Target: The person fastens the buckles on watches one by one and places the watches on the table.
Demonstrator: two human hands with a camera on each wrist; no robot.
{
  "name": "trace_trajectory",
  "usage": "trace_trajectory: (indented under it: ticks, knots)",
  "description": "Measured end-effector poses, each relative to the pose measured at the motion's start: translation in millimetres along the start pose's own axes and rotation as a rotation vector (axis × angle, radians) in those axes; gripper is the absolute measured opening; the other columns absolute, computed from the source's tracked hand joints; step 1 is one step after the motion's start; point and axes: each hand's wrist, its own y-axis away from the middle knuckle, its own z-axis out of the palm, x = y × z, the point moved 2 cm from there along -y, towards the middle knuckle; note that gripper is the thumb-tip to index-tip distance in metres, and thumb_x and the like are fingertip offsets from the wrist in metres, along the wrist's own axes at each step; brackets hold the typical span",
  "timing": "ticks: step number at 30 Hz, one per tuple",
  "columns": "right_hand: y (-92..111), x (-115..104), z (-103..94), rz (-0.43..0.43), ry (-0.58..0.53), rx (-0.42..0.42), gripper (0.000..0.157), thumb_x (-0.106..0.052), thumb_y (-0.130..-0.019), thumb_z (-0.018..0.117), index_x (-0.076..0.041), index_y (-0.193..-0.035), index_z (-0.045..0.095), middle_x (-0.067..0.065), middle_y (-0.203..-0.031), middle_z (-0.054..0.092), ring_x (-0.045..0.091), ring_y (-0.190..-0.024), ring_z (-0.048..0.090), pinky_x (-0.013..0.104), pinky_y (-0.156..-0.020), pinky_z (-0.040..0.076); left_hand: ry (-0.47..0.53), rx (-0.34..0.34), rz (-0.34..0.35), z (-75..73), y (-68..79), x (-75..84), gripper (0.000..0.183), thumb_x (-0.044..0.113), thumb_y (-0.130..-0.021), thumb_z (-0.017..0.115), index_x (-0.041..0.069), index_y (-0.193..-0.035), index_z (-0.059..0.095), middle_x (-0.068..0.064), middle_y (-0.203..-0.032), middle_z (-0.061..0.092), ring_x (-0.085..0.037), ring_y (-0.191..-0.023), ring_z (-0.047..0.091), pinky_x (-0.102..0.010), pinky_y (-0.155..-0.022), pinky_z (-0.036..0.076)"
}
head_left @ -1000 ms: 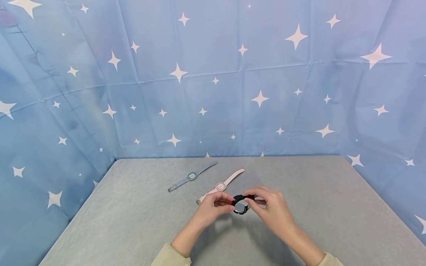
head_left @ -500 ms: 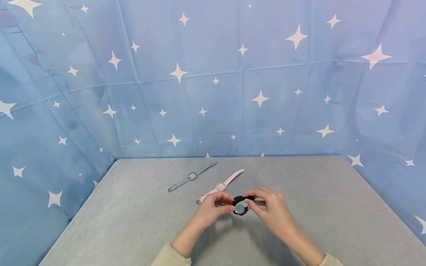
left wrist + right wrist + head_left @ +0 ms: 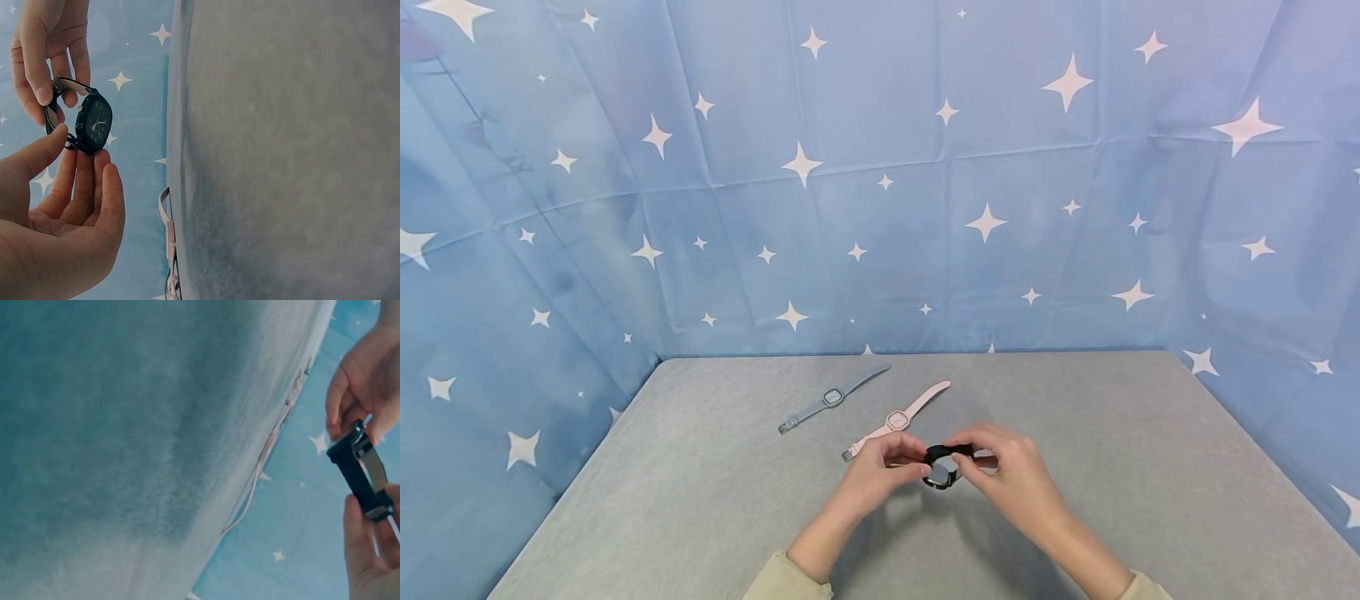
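Observation:
A black wristwatch point(image 3: 937, 477) is held above the table in both hands, its strap bent round into a loop. The left hand point(image 3: 874, 472) pinches its left side between thumb and fingers. On the other side the right hand point(image 3: 1011, 471) pinches the strap. The left wrist view shows the dark dial of the black wristwatch point(image 3: 98, 122) facing outward, with the right hand point(image 3: 53, 37) on the strap above. From the right wrist, the outer side of the strap point(image 3: 357, 476) shows and the dial is hidden.
Just beyond the left hand a pink wristwatch point(image 3: 898, 420) lies stretched out on the grey table point(image 3: 1112, 467). A blue-grey wristwatch point(image 3: 832, 397) lies further back and to the left. A blue curtain point(image 3: 880, 208) with white stars stands around the table.
The black wristwatch's case has tipped and sunk very slightly between the hands. Both hands hold nearly the same place, and the other watches have not moved.

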Motion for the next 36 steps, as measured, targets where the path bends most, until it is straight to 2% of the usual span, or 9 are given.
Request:
trace_trajectory:
  ticks: [4, 10, 18, 29, 36]
  knots:
    - [0.2, 0.9, 0.1, -0.017, 0.008, -0.013, 0.025, 0.003, -0.084, 0.074, -0.017, -0.099, 0.078, -0.006, -0.097, 0.072, 0.011, -0.083, 0.071, 0.016, -0.071, 0.058, 0.009, 0.008, 0.009, 0.3, 0.3, -0.2, 0.02, 0.01, -0.089, 0.073, -0.001, -0.105, 0.069, -0.021, -0.105, 0.073, -0.012, -0.091, 0.067, -0.022, -0.077, 0.052]
    - [0.7, 1.6, 0.7, -0.024, 0.052, -0.019, 0.031, 0.006, -0.083, 0.072, -0.02, -0.098, 0.079, -0.009, -0.098, 0.071, 0.004, -0.083, 0.068, 0.017, -0.071, 0.058, 0.023, 0.018, 0.028, 0.5, 0.7, 0.3, 0.02, 0.01, -0.089, 0.073, -0.001, -0.106, 0.069, -0.02, -0.106, 0.072, -0.014, -0.094, 0.068, -0.022, -0.081, 0.052]
    - [0.7, 1.4, 0.9, -0.017, 0.063, -0.03, 0.031, 0.006, -0.083, 0.072, -0.02, -0.097, 0.079, -0.009, -0.099, 0.07, 0.005, -0.084, 0.068, 0.018, -0.07, 0.058, 0.028, 0.031, 0.046, 0.1, 0.4, -1.6, 0.02, 0.011, -0.09, 0.073, 0.001, -0.106, 0.07, -0.019, -0.105, 0.073, -0.006, -0.09, 0.067, -0.022, -0.082, 0.054]
    - [0.2, 0.5, 0.6, -0.021, 0.087, -0.034, 0.03, 0.005, -0.081, 0.073, -0.02, -0.095, 0.079, -0.01, -0.096, 0.069, 0.004, -0.081, 0.067, 0.018, -0.069, 0.058, 0.013, 0.065, 0.059, -0.9, 0.6, -0.8, 0.018, 0.01, -0.089, 0.073, 0.001, -0.105, 0.071, -0.019, -0.104, 0.073, -0.012, -0.091, 0.068, -0.02, -0.082, 0.054]
    - [0.0, 0.2, 1.2, -0.023, 0.081, -0.054, 0.03, 0.006, -0.081, 0.071, -0.02, -0.093, 0.079, -0.01, -0.095, 0.068, 0.006, -0.082, 0.068, 0.018, -0.071, 0.058, 0.007, 0.076, 0.075, -0.7, 0.3, -0.7, 0.019, 0.008, -0.087, 0.074, -0.001, -0.104, 0.072, -0.02, -0.102, 0.073, -0.008, -0.088, 0.068, -0.018, -0.08, 0.054]
